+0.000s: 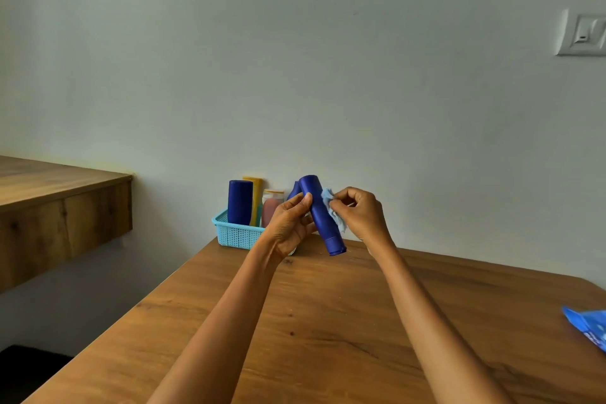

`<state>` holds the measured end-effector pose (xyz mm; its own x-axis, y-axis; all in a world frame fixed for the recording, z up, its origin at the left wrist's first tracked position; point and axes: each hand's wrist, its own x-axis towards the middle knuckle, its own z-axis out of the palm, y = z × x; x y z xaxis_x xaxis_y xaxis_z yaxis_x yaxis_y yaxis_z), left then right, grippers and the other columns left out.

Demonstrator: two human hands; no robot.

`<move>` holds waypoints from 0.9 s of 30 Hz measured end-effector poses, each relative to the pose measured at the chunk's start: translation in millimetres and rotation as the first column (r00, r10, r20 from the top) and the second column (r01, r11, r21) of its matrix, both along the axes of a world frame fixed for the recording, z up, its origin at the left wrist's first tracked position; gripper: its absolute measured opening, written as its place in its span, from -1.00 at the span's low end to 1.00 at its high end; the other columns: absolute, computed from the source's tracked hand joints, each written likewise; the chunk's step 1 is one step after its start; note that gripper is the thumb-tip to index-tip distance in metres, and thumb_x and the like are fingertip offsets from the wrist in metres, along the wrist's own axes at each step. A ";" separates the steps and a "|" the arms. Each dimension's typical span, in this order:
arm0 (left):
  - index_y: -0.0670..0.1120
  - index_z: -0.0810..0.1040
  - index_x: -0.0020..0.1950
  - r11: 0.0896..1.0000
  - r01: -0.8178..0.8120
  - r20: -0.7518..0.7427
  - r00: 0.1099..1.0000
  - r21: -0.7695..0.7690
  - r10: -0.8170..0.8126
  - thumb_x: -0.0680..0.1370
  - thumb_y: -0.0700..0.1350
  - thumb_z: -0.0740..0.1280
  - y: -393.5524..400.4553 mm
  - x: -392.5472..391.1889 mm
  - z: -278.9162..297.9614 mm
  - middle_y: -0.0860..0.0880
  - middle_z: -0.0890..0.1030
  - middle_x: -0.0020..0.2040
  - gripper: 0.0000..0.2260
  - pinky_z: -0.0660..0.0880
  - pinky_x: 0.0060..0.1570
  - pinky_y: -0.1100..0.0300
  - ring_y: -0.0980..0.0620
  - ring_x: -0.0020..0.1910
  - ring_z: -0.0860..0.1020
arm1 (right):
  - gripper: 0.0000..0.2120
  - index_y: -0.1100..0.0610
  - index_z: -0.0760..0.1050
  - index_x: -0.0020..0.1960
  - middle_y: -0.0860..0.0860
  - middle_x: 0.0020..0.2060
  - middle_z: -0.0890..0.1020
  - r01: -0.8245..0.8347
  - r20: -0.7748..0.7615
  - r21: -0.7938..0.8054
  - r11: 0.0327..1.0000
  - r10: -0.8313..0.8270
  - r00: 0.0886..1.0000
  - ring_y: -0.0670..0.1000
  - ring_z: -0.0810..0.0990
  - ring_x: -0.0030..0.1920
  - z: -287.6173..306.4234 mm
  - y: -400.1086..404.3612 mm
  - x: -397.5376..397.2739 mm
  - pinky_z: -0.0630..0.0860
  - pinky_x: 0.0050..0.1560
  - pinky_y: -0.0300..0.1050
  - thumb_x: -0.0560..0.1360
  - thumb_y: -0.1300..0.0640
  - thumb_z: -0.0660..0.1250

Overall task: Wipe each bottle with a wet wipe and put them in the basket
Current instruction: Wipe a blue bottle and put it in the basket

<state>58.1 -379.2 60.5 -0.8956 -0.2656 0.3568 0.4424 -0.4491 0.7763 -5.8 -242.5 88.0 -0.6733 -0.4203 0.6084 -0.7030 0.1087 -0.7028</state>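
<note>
My left hand (290, 228) grips a dark blue bottle (323, 216) above the table, cap end tilted down and to the right. My right hand (359, 215) pinches a pale blue wet wipe (331, 207) pressed against the bottle's right side. Behind them a turquoise basket (234, 233) stands at the table's far edge by the wall. In it are a dark blue bottle (240, 202), a yellow bottle (256, 197) and a pinkish bottle (270, 208) with a white cap. Another blue bottle top (294, 190) peeks out behind my left fingers.
The wooden table (328, 321) runs from the wall toward me. A blue wet-wipe pack (588, 326) lies at its right edge. A wooden shelf (62, 207) juts from the left wall, and a light switch (582, 34) is on the wall upper right.
</note>
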 end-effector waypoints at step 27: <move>-0.33 0.34 0.38 0.984 -0.173 0.102 0.981 0.050 0.167 0.55 -0.19 0.29 2.4 0.9 8.0 -0.19 0.58 -0.06 -0.57 0.63 -0.23 0.09 -0.08 -0.15 0.59 | -0.91 -0.01 0.58 -0.28 -0.14 -0.36 0.59 -0.028 -0.099 0.268 0.963 0.056 0.994 -0.11 0.56 -0.28 7.0 1.5 9.9 0.53 -0.21 -0.15 0.40 0.07 0.38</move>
<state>59.0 -376.8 68.6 -0.8654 -0.4347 0.2493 0.4397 -0.4199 0.7939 4.1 -241.1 95.0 -0.5902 -0.6026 0.5371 -0.7788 0.2502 -0.5751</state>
